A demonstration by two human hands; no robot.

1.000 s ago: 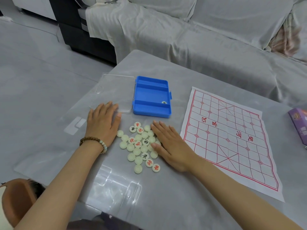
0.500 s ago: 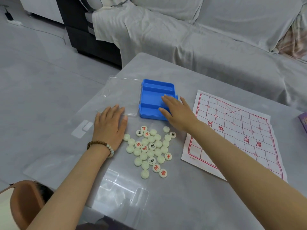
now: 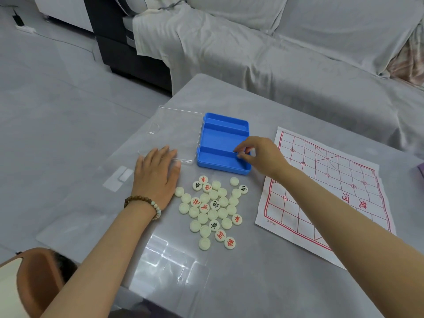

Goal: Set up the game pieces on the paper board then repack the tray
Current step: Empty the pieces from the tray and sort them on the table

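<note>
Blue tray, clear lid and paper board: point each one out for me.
blue tray (image 3: 216, 142): head view, bare floor of its middle compartment.
clear lid (image 3: 176, 134): head view, middle of the flat panel.
paper board (image 3: 332, 171): head view, red grid squares.

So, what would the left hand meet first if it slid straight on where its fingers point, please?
Probably the clear lid: the left hand points at its near edge, possibly touching it.

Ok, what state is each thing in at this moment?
Blue tray, open, nearly empty.
Clear lid, off, flat beside tray.
Loose pieces, heaped on table, mixed faces up and down.
Paper board, spread flat, bare where visible.
Left hand, flat, fingertips on lid.
Right hand, pinching single piece inside tray.
</note>
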